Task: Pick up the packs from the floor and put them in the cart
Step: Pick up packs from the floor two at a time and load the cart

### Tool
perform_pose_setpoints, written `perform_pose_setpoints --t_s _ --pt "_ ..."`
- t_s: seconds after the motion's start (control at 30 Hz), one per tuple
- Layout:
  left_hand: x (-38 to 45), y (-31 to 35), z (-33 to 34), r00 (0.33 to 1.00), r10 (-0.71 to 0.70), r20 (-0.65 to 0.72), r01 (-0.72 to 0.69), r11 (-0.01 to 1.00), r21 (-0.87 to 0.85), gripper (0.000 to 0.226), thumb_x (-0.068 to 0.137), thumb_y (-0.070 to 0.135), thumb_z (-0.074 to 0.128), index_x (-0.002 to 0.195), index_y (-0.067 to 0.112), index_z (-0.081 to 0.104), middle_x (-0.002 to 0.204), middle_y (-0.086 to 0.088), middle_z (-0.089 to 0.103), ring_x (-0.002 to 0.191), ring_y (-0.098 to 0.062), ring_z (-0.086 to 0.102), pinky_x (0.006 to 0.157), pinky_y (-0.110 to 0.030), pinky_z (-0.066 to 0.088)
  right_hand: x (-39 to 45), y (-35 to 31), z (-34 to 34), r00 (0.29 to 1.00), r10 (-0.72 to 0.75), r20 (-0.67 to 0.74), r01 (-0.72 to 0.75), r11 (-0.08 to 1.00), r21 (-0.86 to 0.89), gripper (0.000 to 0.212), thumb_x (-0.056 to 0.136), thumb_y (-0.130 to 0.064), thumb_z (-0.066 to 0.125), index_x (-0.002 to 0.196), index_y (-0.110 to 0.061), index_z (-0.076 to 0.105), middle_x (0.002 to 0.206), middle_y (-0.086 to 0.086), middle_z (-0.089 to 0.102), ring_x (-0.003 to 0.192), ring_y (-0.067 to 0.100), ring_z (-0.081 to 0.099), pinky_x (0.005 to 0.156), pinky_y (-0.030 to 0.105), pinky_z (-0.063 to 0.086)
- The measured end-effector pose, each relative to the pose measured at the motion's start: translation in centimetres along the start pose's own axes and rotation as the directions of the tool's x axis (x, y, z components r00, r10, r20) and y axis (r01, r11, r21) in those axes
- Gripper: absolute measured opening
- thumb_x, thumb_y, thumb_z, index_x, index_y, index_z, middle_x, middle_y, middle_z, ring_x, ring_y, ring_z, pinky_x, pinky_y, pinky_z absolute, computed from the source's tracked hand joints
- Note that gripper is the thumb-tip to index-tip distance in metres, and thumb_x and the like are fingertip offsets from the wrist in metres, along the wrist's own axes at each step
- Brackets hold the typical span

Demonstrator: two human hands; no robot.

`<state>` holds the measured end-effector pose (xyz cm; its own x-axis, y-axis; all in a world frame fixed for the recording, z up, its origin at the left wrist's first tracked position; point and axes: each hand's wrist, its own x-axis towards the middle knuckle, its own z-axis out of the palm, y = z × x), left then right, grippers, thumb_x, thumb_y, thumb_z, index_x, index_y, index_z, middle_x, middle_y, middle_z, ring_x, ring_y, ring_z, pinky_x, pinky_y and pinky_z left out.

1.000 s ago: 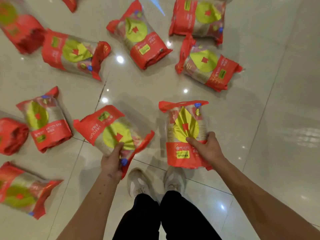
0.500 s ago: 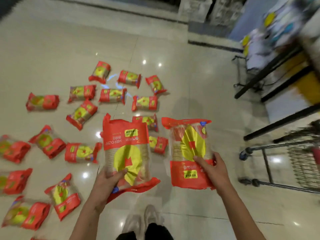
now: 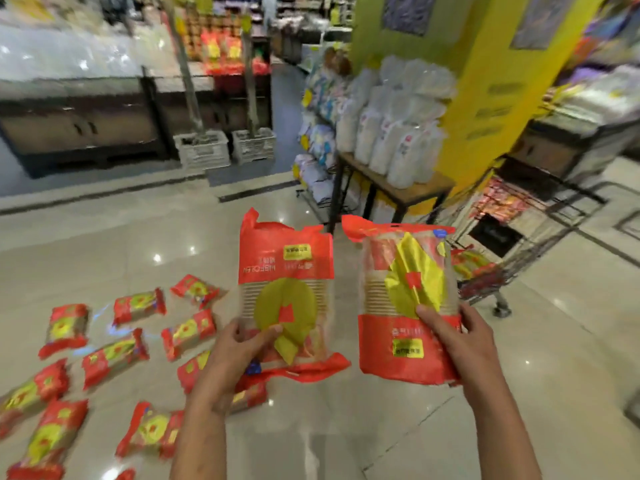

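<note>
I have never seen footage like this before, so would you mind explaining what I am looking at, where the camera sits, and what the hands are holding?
There is no machine here: a person wears a wide-angle camera on the head, looking forward and down, so you see their own two arms reaching into a shop aisle. The left hand grips one red and yellow pack near its lower end, and the right hand grips a second pack the same way; both packs are held upright in the air. Many similar packs on the floor lie scattered over the shiny tiles to the left. To the right stands a wire cart that already has some red packs inside. Behind it are a yellow pillar and blurred shelves of goods.
</note>
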<state>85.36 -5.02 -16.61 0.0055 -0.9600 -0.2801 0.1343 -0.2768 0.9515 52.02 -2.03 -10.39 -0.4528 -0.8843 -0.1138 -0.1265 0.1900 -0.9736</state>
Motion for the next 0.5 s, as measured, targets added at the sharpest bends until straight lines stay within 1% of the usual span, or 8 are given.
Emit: perform_pose_setpoints --t_s 0.03,0.1,0.17,0.23,0.37,0.43,0.47,0.5 --pt "0.5 0.3 0.9 0.999 0.013 0.045 -0.013 1.000 -0.005 0.075 0.060 0.037 0.096 0.121 0.005 0.065 0.108 -0.016 0.078 0.098 -0.035 0.075 0.091 -0.050 0.059 -0.4 0.0 -1.1 1.000 -0.001 -0.025 0.001 1.000 0.017 0.045 0.072 -0.036 0.089 0.111 -0.024 0.070 0.099 -0.003 0.078 0.081 0.017 0.077 0.073 0.037 0.062" --pt "1.4 0.9 3.0 0.994 0.009 0.110 -0.011 1.000 0.012 0.059 0.071 0.026 0.092 0.121 0.009 0.066 0.109 -0.013 0.078 0.100 -0.033 0.075 0.095 -0.050 0.057 -0.9 0.0 -2.9 0.997 0.002 -0.071 0.001 0.999 0.039 0.046 0.072 -0.036 0.089 0.112 -0.024 0.070 0.099 -0.003 0.078 0.079 0.014 0.077 0.068 0.034 0.060" --pt "2.0 1.3 5.3 0.989 0.009 0.149 -0.011 1.000 0.018 0.043 0.079 0.014 0.085 0.118 0.011 0.066 0.105 -0.009 0.079 0.096 -0.027 0.077 0.086 -0.040 0.061 -1.2 0.2 -4.5 0.994 0.010 -0.112 -0.004 0.998 0.055 0.047 0.070 -0.036 0.090 0.111 -0.025 0.069 0.098 -0.003 0.077 0.076 0.012 0.076 0.064 0.031 0.059" --pt "2.6 1.4 7.6 0.983 0.012 0.183 -0.019 0.999 0.034 0.039 0.080 0.011 0.082 0.116 0.013 0.066 0.104 -0.007 0.080 0.093 -0.024 0.077 0.076 -0.032 0.063 -1.0 0.6 -6.1 0.990 0.022 -0.137 -0.013 0.998 0.067 0.050 0.067 -0.038 0.092 0.109 -0.025 0.067 0.097 -0.004 0.077 0.073 0.011 0.076 0.058 0.028 0.058" --pt "4.2 0.3 12.3 0.969 -0.030 0.245 0.017 0.998 0.053 0.048 0.075 0.011 0.084 0.119 0.006 0.064 0.101 -0.009 0.080 0.090 -0.027 0.078 0.068 -0.030 0.062 0.4 2.3 -9.1 0.981 0.076 -0.180 -0.057 0.993 0.107 0.048 0.068 -0.039 0.090 0.107 -0.024 0.067 0.095 0.000 0.078 0.073 0.016 0.077 0.054 0.027 0.058" --pt "5.2 -0.2 14.9 0.961 -0.042 0.272 0.023 0.997 0.074 0.058 0.064 0.019 0.091 0.115 0.007 0.066 0.098 -0.009 0.080 0.087 -0.025 0.078 0.063 -0.027 0.061 2.0 3.2 -10.8 0.973 0.105 -0.205 -0.079 0.988 0.133 0.046 0.069 -0.036 0.088 0.108 -0.022 0.067 0.095 0.002 0.078 0.073 0.018 0.078 0.055 0.029 0.059" --pt "5.8 -0.5 16.2 0.959 -0.048 0.279 0.024 0.996 0.088 0.067 0.057 0.023 0.096 0.115 0.008 0.066 0.098 -0.009 0.080 0.087 -0.025 0.078 0.064 -0.028 0.061 2.9 3.7 -11.8 0.969 0.120 -0.216 -0.090 0.986 0.143 0.047 0.069 -0.036 0.088 0.108 -0.021 0.067 0.095 0.003 0.078 0.074 0.019 0.078 0.057 0.030 0.059" --pt "6.5 -0.7 17.7 0.956 -0.056 0.287 0.029 0.995 0.098 0.070 0.055 0.025 0.098 0.116 0.010 0.066 0.099 -0.009 0.080 0.088 -0.026 0.078 0.065 -0.029 0.062 3.9 4.1 -12.8 0.966 0.131 -0.223 -0.099 0.984 0.150 0.047 0.070 -0.035 0.088 0.108 -0.021 0.067 0.095 0.003 0.078 0.074 0.020 0.078 0.058 0.031 0.059"
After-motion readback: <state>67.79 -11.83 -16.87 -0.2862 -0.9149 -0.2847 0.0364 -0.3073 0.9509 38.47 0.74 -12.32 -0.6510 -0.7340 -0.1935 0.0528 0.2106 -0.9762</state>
